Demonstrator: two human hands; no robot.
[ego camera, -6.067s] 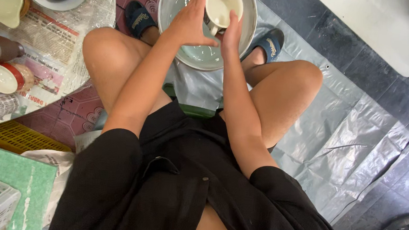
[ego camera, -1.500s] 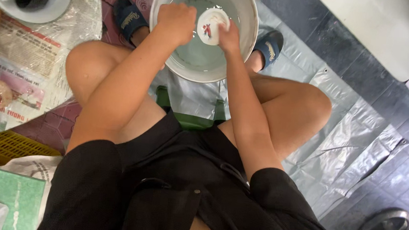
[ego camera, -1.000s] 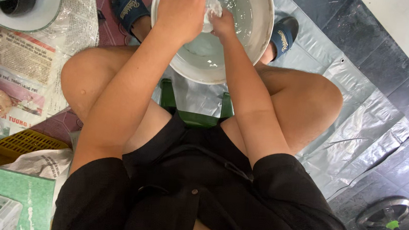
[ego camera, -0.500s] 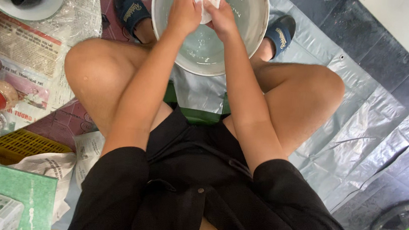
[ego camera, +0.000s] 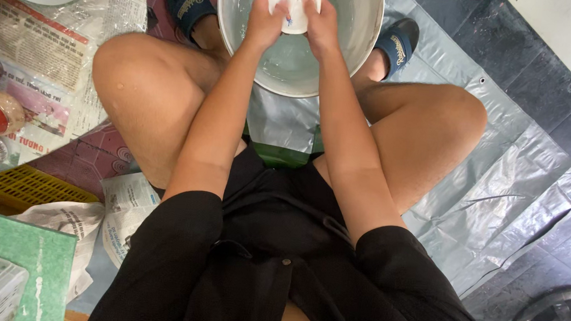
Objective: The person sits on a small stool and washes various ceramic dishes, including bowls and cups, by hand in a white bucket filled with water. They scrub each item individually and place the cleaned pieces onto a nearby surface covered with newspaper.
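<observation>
Both hands clasp a small white cup over a metal basin of water.

The left hand (ego camera: 265, 25) and right hand (ego camera: 323, 28) have their fingers clamped on the small white cup (ego camera: 293, 5), one on each side, holding it just above the water inside the metal basin (ego camera: 368, 35). Washing it well likely calls for a firm two-sided grip, since a wet cup is slippery, and for keeping it low over the water. The basin wall rings the fingers closely, so room is tight sideways and free only upward. Beyond the fingers sit two blue slippers (ego camera: 188, 3); to their left, dishes on newspaper (ego camera: 45, 50); beneath, a grey tarp (ego camera: 498, 189).
</observation>
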